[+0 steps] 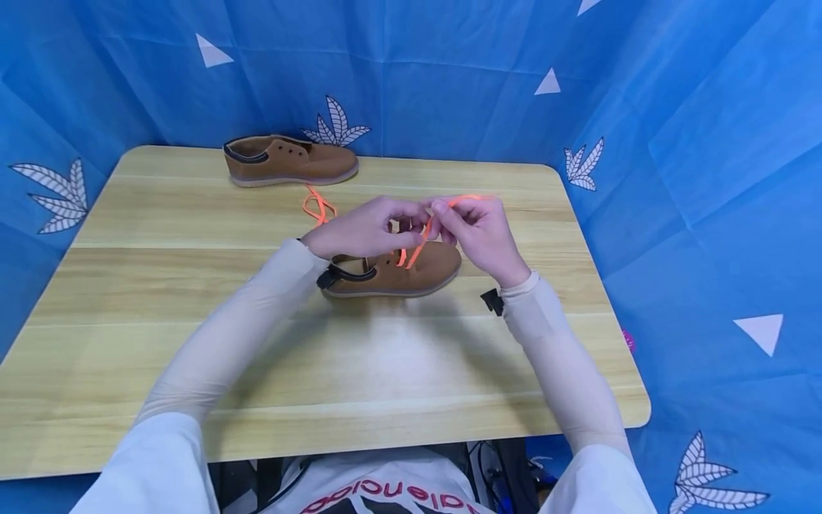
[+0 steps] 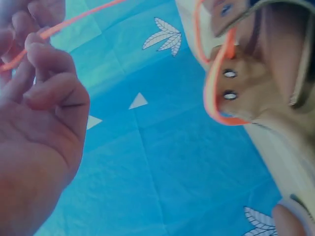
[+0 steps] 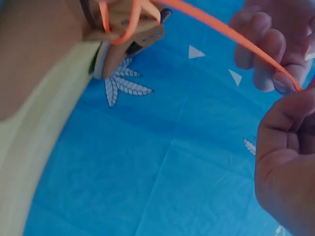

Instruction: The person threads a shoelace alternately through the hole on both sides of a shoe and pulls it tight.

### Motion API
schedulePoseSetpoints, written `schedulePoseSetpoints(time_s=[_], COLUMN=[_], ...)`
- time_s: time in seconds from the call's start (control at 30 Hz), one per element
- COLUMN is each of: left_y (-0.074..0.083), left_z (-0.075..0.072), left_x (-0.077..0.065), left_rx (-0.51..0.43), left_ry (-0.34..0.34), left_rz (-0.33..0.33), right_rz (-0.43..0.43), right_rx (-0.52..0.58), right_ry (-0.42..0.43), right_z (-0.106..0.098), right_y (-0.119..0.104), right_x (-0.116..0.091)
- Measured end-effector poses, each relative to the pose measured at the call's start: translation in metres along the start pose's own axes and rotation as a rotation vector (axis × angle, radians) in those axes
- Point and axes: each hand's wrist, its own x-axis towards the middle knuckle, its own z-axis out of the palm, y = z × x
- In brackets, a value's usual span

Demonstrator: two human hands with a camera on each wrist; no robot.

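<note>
A brown shoe point(image 1: 437, 270) lies on the table beneath both hands, its toe to the right. An orange shoelace point(image 1: 417, 251) is threaded through its eyelets and stretches up from them. My left hand point(image 1: 366, 227) is above the shoe, pinching the lace near its upper stretch. Thumb and fingers of my right hand point(image 1: 478, 232) pinch the same lace close beside the left fingertips, and a short length trails off over that hand. In the left wrist view, the lace loops along the shoe's eyelet flap point(image 2: 243, 81). The left fingertips are partly hidden.
A second brown shoe point(image 1: 315, 165), with no lace in its visible eyelets, stands at the table's back edge. A looped orange lace part point(image 1: 312, 207) lies left of the left hand. Blue patterned cloth point(image 1: 449, 86) hangs behind and to the sides of the wooden table point(image 1: 193, 300).
</note>
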Motion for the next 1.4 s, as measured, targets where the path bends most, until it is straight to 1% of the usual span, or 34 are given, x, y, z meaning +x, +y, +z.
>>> schedulePoseSetpoints(time_s=[0.13, 0.23, 0.37, 0.43, 0.5, 0.53, 0.6, 0.67, 0.73, 0.77, 0.8, 0.87, 0.93, 0.97, 1.03, 1.13, 1.17, 1.27, 1.33, 1.4], left_y=[0.008, 0.012, 0.016, 0.018, 0.021, 0.022, 0.026, 0.029, 0.033, 0.034, 0.035, 0.037, 0.038, 0.038, 0.039, 0.040, 0.041, 0.043, 0.043, 0.042], left_z=[-0.004, -0.009, -0.020, -0.026, -0.032, -0.035, -0.040, -0.044, -0.047, -0.049, -0.049, -0.051, -0.051, -0.051, -0.051, -0.053, -0.053, -0.055, -0.056, -0.057], left_x=[0.007, 0.012, 0.017, 0.019, 0.021, 0.022, 0.023, 0.024, 0.025, 0.026, 0.026, 0.027, 0.028, 0.028, 0.029, 0.031, 0.032, 0.036, 0.037, 0.038], left_rx=[0.041, 0.053, 0.085, 0.106, 0.116, 0.121, 0.131, 0.135, 0.140, 0.144, 0.145, 0.149, 0.153, 0.154, 0.158, 0.186, 0.202, 0.241, 0.260, 0.264], left_ry=[0.097, 0.167, 0.245, 0.282, 0.314, 0.331, 0.360, 0.382, 0.394, 0.393, 0.396, 0.400, 0.410, 0.418, 0.433, 0.457, 0.465, 0.487, 0.498, 0.501], left_rz=[0.032, 0.028, 0.019, 0.009, -0.001, -0.007, -0.020, -0.017, -0.006, -0.003, 0.003, 0.005, 0.006, 0.004, -0.010, -0.030, -0.038, -0.069, -0.088, -0.111], right_rz=[0.046, 0.075, 0.074, 0.055, 0.012, -0.028, -0.124, -0.236, -0.342, -0.379, -0.411, -0.458, -0.483, -0.494, -0.506, -0.482, -0.449, -0.261, -0.141, -0.046], right_rx=[-0.032, -0.012, 0.006, -0.030, -0.114, -0.176, -0.330, -0.504, -0.656, -0.716, -0.767, -0.834, -0.846, -0.830, -0.763, -0.585, -0.506, -0.258, -0.094, 0.031], right_ry=[0.032, 0.068, 0.185, 0.246, 0.281, 0.282, 0.275, 0.274, 0.292, 0.307, 0.324, 0.354, 0.384, 0.399, 0.425, 0.430, 0.425, 0.384, 0.358, 0.326], right_z=[0.001, 0.003, 0.004, 0.005, 0.007, 0.008, 0.010, 0.010, 0.009, 0.008, 0.008, 0.006, 0.005, 0.005, 0.005, 0.009, 0.011, 0.019, 0.021, 0.022], right_y=[-0.009, -0.019, -0.025, -0.020, -0.014, -0.010, -0.003, 0.005, 0.014, 0.018, 0.023, 0.032, 0.040, 0.043, 0.046, 0.042, 0.039, 0.018, 0.010, 0.007], right_x=[0.017, 0.025, 0.025, 0.022, 0.019, 0.017, 0.016, 0.017, 0.019, 0.020, 0.021, 0.024, 0.027, 0.029, 0.031, 0.034, 0.035, 0.037, 0.041, 0.045])
